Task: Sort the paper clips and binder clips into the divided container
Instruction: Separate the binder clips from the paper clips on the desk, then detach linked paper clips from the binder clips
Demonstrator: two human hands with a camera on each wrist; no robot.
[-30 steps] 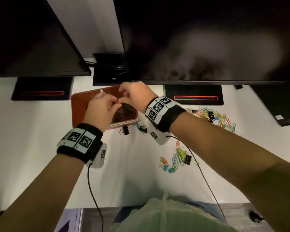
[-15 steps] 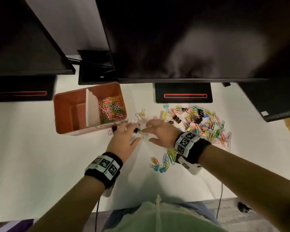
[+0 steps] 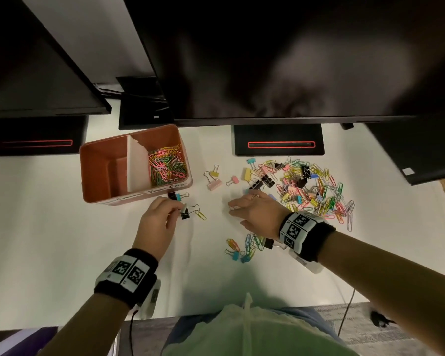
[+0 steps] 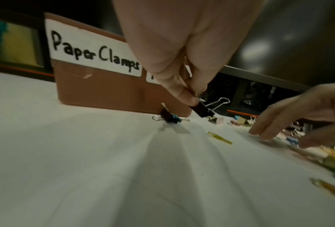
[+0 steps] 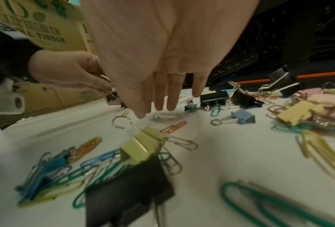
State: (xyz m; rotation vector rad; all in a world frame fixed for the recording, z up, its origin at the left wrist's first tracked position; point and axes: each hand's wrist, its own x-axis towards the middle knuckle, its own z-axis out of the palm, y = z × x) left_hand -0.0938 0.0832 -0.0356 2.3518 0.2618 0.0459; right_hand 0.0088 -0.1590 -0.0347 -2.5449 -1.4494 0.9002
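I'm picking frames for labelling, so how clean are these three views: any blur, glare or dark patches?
Head view: sharp on the clips and box, but the upper half is dark monitor with a hazy reflection. Left wrist view: the label reads clearly, the right hand is soft. Right wrist view: foreground black clip and green paper clip are smeared; the far clips are sharper.

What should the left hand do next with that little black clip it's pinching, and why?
Probably lift it into the container's left compartment. The left hand already pinches the black binder clip by its wire handle; that side is labelled "Paper Clamps" and looks empty, while the right side holds paper clips.
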